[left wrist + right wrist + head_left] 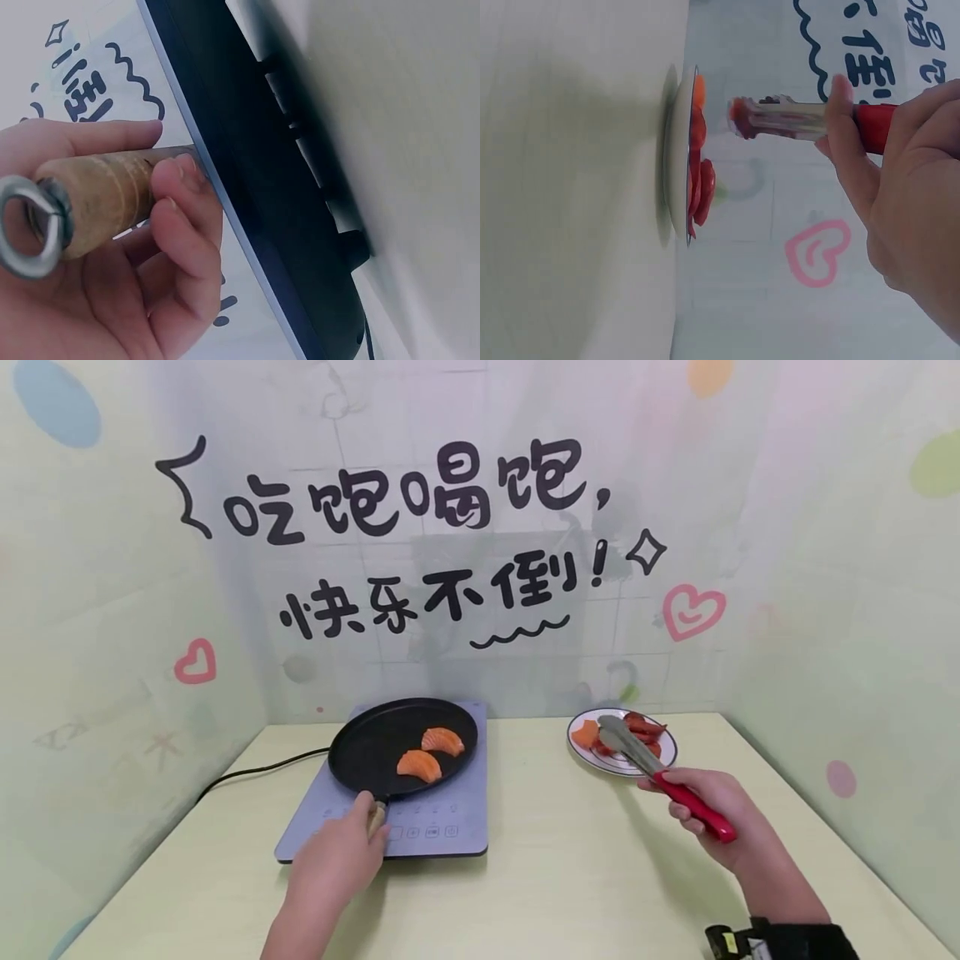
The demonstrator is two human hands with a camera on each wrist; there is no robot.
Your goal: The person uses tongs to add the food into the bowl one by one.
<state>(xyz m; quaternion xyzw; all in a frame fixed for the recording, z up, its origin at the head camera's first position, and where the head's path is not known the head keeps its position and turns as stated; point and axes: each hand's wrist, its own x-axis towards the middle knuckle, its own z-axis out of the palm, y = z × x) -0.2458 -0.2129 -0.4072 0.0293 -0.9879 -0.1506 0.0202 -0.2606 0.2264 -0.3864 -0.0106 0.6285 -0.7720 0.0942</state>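
The tongs [647,763] are held by their red handle in the right hand [712,814], with the metal tips poised above the plate [588,760]. On that plate, an orange piece [585,734] is set at the left, beside several red pieces [643,727]. Well to the left, two orange slices [420,765] are spread toward the right side of the frying pan [367,747], which is placed on the flat cooker [472,797]; its wooden handle [105,199] is gripped by the left hand [337,856]. Plate and cooker are borne by the tabletop [540,827].

For clean work, the tips should be lowered squarely around one piece and squeezed lightly, so that soft food is not torn; the pan should be kept level by its handle.

In the head view, the tips could be taken for touching the food; by the right wrist view, a gap is revealed. Reddish colour is shown there at the tips, but whether a morsel is pinched cannot be told. The handle's metal ring [30,268] is shown only by the left wrist view, the pan's contents only by the head view.
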